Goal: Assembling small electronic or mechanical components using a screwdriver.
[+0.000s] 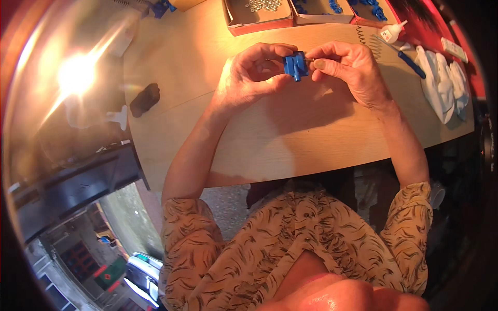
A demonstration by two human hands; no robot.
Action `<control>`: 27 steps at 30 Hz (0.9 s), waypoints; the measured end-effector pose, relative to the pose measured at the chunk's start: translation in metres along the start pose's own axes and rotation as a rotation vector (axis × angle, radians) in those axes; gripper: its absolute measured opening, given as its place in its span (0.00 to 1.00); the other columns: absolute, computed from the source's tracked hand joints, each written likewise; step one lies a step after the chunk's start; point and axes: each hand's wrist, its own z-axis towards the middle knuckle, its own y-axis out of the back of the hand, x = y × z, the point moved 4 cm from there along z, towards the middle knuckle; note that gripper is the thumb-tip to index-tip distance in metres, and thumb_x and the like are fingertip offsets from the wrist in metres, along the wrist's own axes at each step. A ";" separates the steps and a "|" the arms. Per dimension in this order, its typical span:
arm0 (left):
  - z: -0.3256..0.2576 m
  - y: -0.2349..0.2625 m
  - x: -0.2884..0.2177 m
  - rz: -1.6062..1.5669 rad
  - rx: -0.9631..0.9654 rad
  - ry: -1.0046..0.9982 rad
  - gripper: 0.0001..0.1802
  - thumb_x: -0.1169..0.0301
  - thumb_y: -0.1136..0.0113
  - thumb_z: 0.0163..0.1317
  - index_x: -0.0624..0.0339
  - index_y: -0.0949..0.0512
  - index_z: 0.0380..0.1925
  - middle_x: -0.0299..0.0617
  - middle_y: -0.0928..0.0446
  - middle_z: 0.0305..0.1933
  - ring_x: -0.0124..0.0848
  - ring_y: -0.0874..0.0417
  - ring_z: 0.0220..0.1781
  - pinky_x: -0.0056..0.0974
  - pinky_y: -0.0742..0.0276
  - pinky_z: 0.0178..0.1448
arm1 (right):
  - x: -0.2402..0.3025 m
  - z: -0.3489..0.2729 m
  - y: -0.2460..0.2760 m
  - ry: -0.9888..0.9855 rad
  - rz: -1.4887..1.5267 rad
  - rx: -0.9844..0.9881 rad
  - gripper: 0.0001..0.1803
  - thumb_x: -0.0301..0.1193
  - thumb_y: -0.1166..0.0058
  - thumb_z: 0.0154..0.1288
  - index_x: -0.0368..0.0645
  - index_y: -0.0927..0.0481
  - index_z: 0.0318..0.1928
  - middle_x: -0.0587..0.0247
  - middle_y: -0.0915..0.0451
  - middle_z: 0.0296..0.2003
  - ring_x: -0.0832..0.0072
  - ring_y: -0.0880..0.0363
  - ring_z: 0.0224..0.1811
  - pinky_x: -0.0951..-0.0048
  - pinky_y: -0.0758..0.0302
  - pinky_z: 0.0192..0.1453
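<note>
My left hand (249, 78) pinches a small blue plastic part (295, 66) between thumb and fingers above the wooden table (290, 140). My right hand (350, 67) sits just to its right, thumb and forefinger closed on a thin metal pin (309, 60) that touches the side of the blue part. Both hands hover over the far middle of the table.
Shallow cardboard trays line the far edge: one with small metal pieces (262, 10), two with blue parts (321, 9). A coiled spring (361, 34), a small white bottle (392, 32), a blue-handled tool (412, 65) and a white cloth (443, 83) lie at right. A dark object (144, 99) rests at left.
</note>
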 end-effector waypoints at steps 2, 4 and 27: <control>0.001 -0.003 -0.001 -0.015 0.000 -0.029 0.21 0.81 0.33 0.62 0.68 0.24 0.56 0.50 0.26 0.66 0.35 0.19 0.60 0.42 0.21 0.64 | 0.001 -0.001 0.005 -0.026 -0.031 -0.034 0.10 0.27 0.40 0.70 0.35 0.16 0.47 0.64 0.15 0.36 0.79 0.17 0.37 0.79 0.22 0.44; 0.000 -0.006 -0.002 -0.027 0.002 -0.057 0.21 0.81 0.33 0.62 0.68 0.24 0.56 0.50 0.26 0.66 0.36 0.19 0.61 0.43 0.22 0.66 | 0.002 -0.001 0.005 -0.027 0.010 -0.030 0.10 0.28 0.39 0.70 0.36 0.15 0.46 0.64 0.15 0.36 0.80 0.18 0.37 0.79 0.22 0.44; -0.002 -0.018 -0.013 0.400 -0.061 -0.159 0.29 0.81 0.28 0.56 0.61 0.24 0.59 0.44 0.24 0.66 0.37 0.21 0.65 0.43 0.22 0.70 | -0.004 -0.009 -0.002 -0.146 0.330 -0.114 0.07 0.27 0.40 0.70 0.36 0.17 0.43 0.59 0.15 0.35 0.78 0.19 0.33 0.79 0.22 0.42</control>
